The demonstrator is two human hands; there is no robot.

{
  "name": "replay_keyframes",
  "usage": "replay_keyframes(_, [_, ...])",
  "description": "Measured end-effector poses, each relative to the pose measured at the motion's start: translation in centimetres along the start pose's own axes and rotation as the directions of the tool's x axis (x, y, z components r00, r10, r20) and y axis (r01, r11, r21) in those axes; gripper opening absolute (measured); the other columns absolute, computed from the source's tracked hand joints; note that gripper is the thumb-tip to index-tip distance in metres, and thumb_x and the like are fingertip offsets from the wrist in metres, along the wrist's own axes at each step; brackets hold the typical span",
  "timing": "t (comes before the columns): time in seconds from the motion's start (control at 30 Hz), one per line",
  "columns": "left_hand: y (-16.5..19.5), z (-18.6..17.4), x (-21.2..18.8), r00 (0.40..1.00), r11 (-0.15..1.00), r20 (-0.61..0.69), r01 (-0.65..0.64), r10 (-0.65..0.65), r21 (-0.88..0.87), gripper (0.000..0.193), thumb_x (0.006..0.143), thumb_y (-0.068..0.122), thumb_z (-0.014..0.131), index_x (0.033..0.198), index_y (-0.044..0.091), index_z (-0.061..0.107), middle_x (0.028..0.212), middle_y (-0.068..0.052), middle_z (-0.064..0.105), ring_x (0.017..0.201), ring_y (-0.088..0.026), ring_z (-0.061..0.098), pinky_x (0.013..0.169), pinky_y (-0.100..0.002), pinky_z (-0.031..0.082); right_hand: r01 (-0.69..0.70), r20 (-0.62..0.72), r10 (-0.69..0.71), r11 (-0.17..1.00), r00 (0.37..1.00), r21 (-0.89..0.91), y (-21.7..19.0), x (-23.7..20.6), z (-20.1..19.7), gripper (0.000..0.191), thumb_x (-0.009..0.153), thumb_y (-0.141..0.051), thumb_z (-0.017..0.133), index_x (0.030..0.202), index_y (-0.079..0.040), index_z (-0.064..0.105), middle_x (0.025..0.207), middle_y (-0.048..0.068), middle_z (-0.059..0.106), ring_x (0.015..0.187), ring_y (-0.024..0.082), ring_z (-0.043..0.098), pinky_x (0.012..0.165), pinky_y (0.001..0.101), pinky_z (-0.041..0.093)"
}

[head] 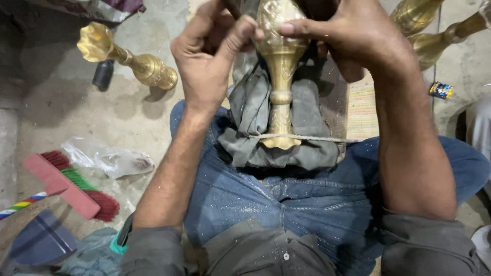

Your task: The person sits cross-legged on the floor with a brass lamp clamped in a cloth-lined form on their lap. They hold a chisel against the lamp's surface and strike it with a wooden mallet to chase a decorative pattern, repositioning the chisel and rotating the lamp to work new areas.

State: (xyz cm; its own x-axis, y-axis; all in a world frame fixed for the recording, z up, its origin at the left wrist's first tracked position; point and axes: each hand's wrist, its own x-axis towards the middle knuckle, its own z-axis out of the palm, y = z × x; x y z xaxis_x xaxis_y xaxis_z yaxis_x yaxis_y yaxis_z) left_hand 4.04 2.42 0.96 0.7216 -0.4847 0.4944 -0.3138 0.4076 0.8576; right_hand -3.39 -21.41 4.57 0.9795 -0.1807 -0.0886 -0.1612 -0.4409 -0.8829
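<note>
**Brass vase held between both hands over the lap**

Brass shines at the far left, where a spare brass piece [128, 56] lies on its side on the concrete floor [66, 102], well apart from the hands. Near it, at the left edge, a red brush [71, 186] rests beside a crumpled plastic bag [110, 159] and a dark dustpan [41, 240].

Moving right, the left hand [204, 56] is raised, its fingers [240, 33] curled narrow and the fingertips pressing on the left side of the brass vase [280, 66]. This vase stands in the middle, on the grey cloth [253, 112] that covers a block on the lap. Its long axis runs from near to far, with the foot near the body and the wide belly far, between the two hands. A thin cord [307, 138] crosses the foot and holds it down on the cloth.

Further right, the right hand [353, 36] closes around the belly from the other side, the thumb lying on the metal. Both hands are equally close to the vase; whether the left one also grips a small tool, I cannot tell. At the far right, two more brass pieces [434, 36] lie on the floor.
</note>
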Motion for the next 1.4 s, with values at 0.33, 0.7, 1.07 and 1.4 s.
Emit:
replay_keyframes(0.33, [2.2,2.2,3.0,0.871,0.849,0.489,-0.291,0.045,0.440,0.034,0.104,0.008,0.083,0.136,0.008,0.068,0.117,-0.004,0.075,0.097,-0.010,0.077,0.087,-0.024,0.063,-0.069,-0.250,0.086,0.995,0.964,0.078,1.4,-2.9,0.2,0.051,0.096,-0.040,0.076,0.123,-0.005,0.051,0.088,0.002,0.061,0.066,0.013,0.065,0.054,0.0303,0.056])
replay_keyframes(0.7, [2.2,1.7,3.1,0.849,0.789,0.526,-0.363,0.060,0.496,0.036,0.105,0.013,0.083,0.136,0.009,0.068,0.109,-0.004,0.077,0.096,-0.014,0.077,0.084,-0.027,0.064,0.267,-0.349,-0.672,0.635,0.653,-0.725,5.8,-6.3,-1.8,0.032,0.089,0.000,0.082,0.113,0.001,0.061,0.092,0.012,0.063,0.083,0.027,0.065,0.077,0.0404,0.050])
replay_keyframes(1.07, [3.0,2.0,3.1,0.833,0.726,0.551,-0.414,0.057,0.550,0.028,0.103,0.016,0.083,0.124,0.005,0.067,0.097,-0.004,0.069,0.084,-0.016,0.071,0.074,-0.032,0.057,0.198,-0.332,-0.703,0.557,0.629,-0.807,7.8,-7.1,-3.2,0.016,0.095,-0.007,0.079,0.098,-0.004,0.064,0.075,0.004,0.054,0.065,0.019,0.056,0.066,0.0332,0.043])
replay_keyframes(1.4, [3.0,1.9,3.2,0.823,0.708,0.566,-0.427,0.046,0.563,0.036,0.106,0.018,0.086,0.135,0.011,0.065,0.106,-0.002,0.074,0.092,-0.014,0.075,0.080,-0.030,0.061,0.368,-0.408,-0.582,0.790,0.704,-0.490,9.5,-7.2,-3.2,0.013,0.101,0.005,0.069,0.099,-0.003,0.059,0.087,0.006,0.060,0.077,0.017,0.062,0.070,0.0316,0.047])
